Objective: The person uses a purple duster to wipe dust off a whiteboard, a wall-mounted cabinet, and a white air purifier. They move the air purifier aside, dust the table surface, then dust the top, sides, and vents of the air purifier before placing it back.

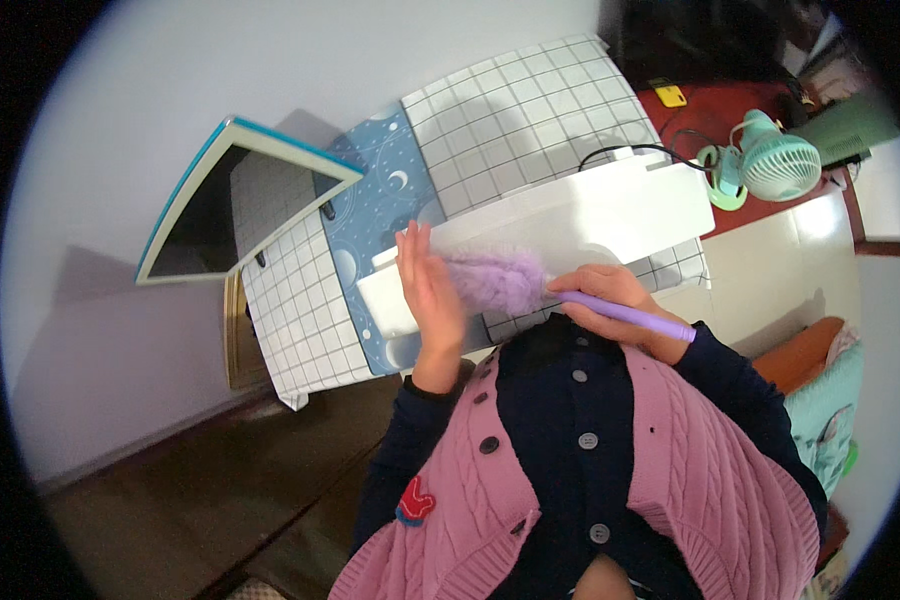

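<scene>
My right hand (611, 292) grips the purple handle (630, 315) of a feather duster near its head. The duster's fluffy lilac head (502, 281) points left, partly blurred, above a long white plastic appliance (645, 210). My left hand (431, 292) is raised edge-on at the far end of the fluff, fingers straight and not closed around anything. It appears to touch the fluff, though the blur hides the exact contact. Behind both hands the white appliance lies across a table with a checked cloth (487, 127) and a blue moon-patterned runner (397, 172).
A framed mirror or screen (270, 195) with a blue edge stands at the table's left. A black cable (607, 154) runs over the appliance towards a mint-green fan (780, 165) on a red surface (742, 112). A yellow item (671, 95) lies behind the fan. A wall (270, 60) bounds the far side.
</scene>
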A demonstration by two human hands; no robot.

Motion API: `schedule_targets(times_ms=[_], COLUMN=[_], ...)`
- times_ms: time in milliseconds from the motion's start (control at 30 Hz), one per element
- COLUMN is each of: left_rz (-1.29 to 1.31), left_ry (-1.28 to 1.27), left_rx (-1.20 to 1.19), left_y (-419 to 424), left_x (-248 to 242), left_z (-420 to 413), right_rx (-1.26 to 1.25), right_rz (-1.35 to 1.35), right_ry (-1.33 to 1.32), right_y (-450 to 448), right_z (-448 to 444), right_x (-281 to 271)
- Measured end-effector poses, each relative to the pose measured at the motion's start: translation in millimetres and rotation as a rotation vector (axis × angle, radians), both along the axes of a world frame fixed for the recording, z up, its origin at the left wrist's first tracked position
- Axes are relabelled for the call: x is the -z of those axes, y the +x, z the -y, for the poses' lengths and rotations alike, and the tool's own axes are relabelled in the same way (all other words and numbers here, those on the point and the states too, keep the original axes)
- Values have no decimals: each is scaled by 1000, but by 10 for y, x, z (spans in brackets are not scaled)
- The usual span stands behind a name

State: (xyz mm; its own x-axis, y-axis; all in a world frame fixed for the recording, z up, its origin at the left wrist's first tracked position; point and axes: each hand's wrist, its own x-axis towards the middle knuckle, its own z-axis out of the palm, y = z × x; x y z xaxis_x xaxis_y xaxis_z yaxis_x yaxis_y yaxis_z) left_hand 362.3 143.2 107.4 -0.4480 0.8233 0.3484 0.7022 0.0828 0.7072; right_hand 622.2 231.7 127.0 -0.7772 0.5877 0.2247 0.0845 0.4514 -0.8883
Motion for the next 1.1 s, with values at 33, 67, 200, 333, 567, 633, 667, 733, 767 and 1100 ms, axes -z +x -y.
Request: schedule_targets(times_ms=[33,67,200,333,567,633,667,733,767,1100], left_rz=[-27,-22,-83,-118,-166,-167,-166,-167,-176,-239], left_ry=[-10,-17,-83,-110,-160,-177,-171,-158,-172,-170], left_rx=[13,32,96,106,148,170,180,204,207,466], left_y=[5,27,211,380,792,925,966,961,914,1015], left_x=[-10,-10,26,29,133,141,133,88,58,-14], left_z=[-15,-56,-324,-486,-567,-598,-617,-664,-700,-766], right_rx=[79,121,113,435,554,417,352,472,506,675], right_rz=[30,71,-118,-49,-67,-113,-131,-83,-101,-169], right_ry=[25,53,-44,58,10,-32,-53,-65,-51,-21], right_y=[10,33,302,522,1097,1230,1259,1227,1168,1080], right_z=[2,-12,-171,-267,-290,-299,-317,-346,-378,46], right_x=[-6,-10,-24,-1,193,210,200,146,116,181])
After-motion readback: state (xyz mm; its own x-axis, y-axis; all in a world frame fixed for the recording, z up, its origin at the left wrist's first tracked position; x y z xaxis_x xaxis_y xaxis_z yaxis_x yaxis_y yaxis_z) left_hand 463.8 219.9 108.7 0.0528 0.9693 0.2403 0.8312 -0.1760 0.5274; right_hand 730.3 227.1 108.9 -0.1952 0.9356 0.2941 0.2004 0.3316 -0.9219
